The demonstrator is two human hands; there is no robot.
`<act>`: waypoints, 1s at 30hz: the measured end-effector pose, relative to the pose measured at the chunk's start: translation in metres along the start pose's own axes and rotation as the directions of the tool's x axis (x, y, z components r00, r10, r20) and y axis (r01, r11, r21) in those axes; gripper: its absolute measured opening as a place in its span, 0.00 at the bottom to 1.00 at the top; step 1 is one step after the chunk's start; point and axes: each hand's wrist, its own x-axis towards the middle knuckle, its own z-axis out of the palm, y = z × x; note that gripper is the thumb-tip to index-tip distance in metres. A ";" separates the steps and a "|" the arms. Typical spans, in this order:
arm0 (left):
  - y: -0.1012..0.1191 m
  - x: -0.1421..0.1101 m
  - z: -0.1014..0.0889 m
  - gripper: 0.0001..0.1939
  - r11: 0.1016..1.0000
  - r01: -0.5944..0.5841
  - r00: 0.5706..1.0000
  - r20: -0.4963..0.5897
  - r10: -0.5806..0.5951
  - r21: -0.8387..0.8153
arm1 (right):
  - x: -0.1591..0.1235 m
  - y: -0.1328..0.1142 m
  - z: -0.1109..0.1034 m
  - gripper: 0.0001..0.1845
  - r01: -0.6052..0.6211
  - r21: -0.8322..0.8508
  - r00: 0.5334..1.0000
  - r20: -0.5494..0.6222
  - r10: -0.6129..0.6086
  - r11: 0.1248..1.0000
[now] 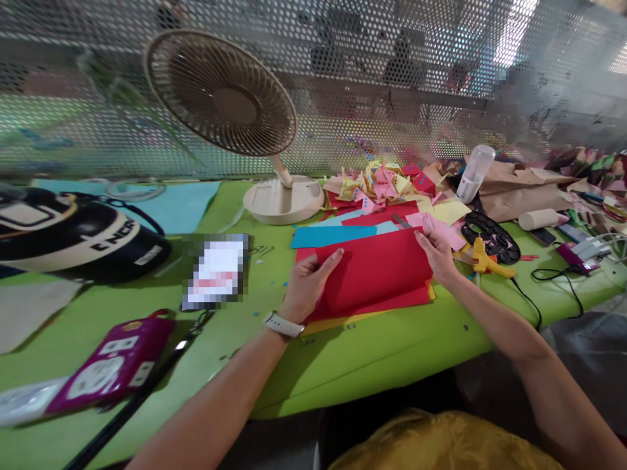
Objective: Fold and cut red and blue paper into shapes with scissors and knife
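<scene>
Green table before a perforated metal screen

Green cloth [304, 385] covers the table; a perforated metal screen [333, 78] stands behind it. 2 bare hands hold 1 red sheet [375, 267] near the table's front edge; the left hand [308, 284] pinches its left side, thumb on top, with a pale wristband [283, 324] on that wrist; the right hand [435, 253] pinches its upper right corner between thumb and fingers. Under the held sheet lie more red paper and a yellow edge; a blue strip [333, 236] lies just beyond it. Cut pink and yellow scraps [386, 186] are heaped farther back; a beige fan [235, 106] stands to their left. Right of the right hand lie a yellow glue gun [484, 261] and a black openwork disc [490, 236]; at far left are a dark helmet-like item [83, 238] and a purple power strip [117, 359].
</scene>
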 end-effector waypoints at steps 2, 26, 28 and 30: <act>-0.001 0.001 0.001 0.23 1.000 0.003 1.000 -0.010 -0.003 -0.021 | 0.000 0.000 0.000 0.21 0.002 -0.003 1.000 -0.001 -0.002 1.000; -0.007 0.003 0.003 0.22 0.995 -0.075 0.995 0.061 0.079 -0.070 | 0.001 0.001 -0.005 0.17 0.007 0.027 1.000 -0.018 -0.006 1.000; -0.006 0.003 0.004 0.22 0.995 -0.074 0.995 0.058 0.078 -0.066 | 0.001 0.001 -0.006 0.17 0.019 0.010 1.000 -0.010 -0.019 1.000; -0.003 0.003 0.004 0.22 0.997 -0.062 0.997 0.045 0.064 -0.038 | 0.002 0.002 -0.007 0.17 0.022 -0.020 1.000 0.008 -0.022 1.000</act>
